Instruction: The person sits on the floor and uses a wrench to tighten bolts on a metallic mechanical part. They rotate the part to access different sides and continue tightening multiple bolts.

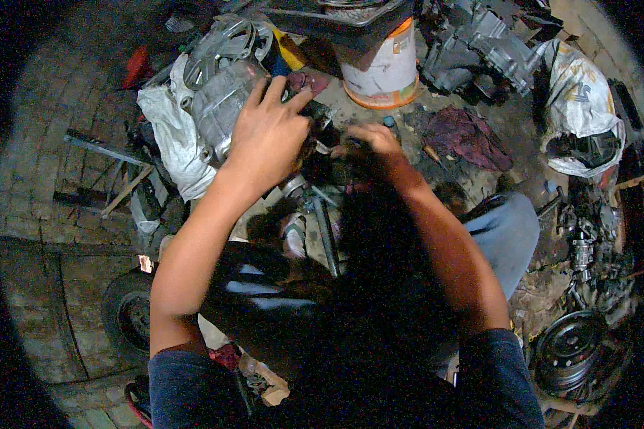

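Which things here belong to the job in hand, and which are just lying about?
Apparently part of the job:
grey metal casing
left hand, spread at its edge
right hand, grip unclear

Apparently just lying about:
dark red cloth
black tyre, left
white sack, far right

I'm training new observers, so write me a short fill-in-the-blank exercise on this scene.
1. The grey metal casing is nearer the person's ____ hand.
2. The bucket with orange bands is mostly ____.
3. The crumpled dark red cloth lies to the ____ of the right hand.

Missing words: left; white; right.
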`<state>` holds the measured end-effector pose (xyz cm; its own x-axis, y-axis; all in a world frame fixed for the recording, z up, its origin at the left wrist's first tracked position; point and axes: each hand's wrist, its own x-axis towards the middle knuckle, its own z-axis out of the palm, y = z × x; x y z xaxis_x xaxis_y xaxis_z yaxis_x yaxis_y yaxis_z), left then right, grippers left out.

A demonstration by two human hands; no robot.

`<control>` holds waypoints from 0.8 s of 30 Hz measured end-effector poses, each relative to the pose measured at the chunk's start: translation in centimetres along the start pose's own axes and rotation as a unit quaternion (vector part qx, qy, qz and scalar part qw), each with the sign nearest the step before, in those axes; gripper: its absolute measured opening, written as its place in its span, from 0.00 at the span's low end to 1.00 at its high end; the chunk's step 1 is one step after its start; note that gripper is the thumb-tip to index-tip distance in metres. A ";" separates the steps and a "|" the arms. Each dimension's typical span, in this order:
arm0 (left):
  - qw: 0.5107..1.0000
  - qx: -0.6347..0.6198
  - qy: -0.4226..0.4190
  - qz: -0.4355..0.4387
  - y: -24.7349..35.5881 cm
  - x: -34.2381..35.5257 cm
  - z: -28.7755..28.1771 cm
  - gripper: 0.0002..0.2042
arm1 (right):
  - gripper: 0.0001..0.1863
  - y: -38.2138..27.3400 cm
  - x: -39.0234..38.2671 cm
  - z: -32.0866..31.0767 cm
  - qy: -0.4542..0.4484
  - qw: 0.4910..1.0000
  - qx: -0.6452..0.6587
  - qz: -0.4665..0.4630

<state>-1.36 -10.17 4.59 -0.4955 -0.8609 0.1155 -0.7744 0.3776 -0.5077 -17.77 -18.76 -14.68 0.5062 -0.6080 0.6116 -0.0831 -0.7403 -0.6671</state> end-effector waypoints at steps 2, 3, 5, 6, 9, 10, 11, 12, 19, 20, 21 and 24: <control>0.999 -0.033 -0.002 0.000 -0.3 -1.4 0.3 0.09 | 0.15 -0.4 -0.2 0.2 -0.029 0.996 -0.079 -0.016; 0.999 -0.039 0.008 0.004 -0.4 -2.0 0.1 0.09 | 0.16 -0.9 -0.4 0.8 -0.029 0.992 -0.115 -0.033; 0.998 -0.056 0.035 0.013 -0.4 -3.1 0.0 0.10 | 0.19 -1.3 -1.0 2.1 -0.010 0.983 -0.168 -0.067; 0.997 -0.060 0.035 0.021 -0.5 -3.4 -0.1 0.10 | 0.20 -1.4 -1.2 2.6 0.010 0.980 -0.184 -0.082; 0.996 -0.062 0.043 0.037 -0.8 -4.3 -0.4 0.11 | 0.21 -0.4 -1.9 4.1 0.086 0.978 -0.161 -0.105; 0.997 -0.057 0.043 0.035 -0.9 -5.0 -0.2 0.11 | 0.21 -1.2 -2.1 4.2 0.080 0.981 -0.151 -0.094; 0.997 -0.053 0.044 0.033 -1.0 -5.6 -0.1 0.11 | 0.20 -1.9 -2.2 4.3 0.072 0.981 -0.151 -0.095; 0.997 -0.047 0.046 0.036 -1.1 -6.1 0.1 0.11 | 0.20 -2.7 -2.4 4.4 0.065 0.982 -0.150 -0.096; 0.995 -0.051 0.060 0.054 -1.3 -7.0 -0.3 0.14 | 0.14 -3.6 -5.6 6.0 -0.037 0.981 -0.188 -0.038; 0.996 -0.051 0.054 0.053 -1.3 -7.1 -0.3 0.14 | 0.13 -4.1 -5.7 6.4 -0.012 0.977 -0.204 -0.069; 0.996 -0.054 0.053 0.055 -1.4 -7.1 -0.2 0.15 | 0.13 -4.6 -5.9 6.8 0.014 0.970 -0.223 -0.097; 0.996 -0.055 0.046 0.062 -1.7 -7.7 0.1 0.16 | 0.13 -7.9 -4.9 7.8 0.100 0.979 -0.171 -0.053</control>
<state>3.78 -4.22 4.48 -0.6197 -0.7726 0.1380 -0.7411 0.5182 -0.4269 -12.89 -7.72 -15.67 0.3517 -0.5421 0.7632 -0.3388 -0.8337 -0.4360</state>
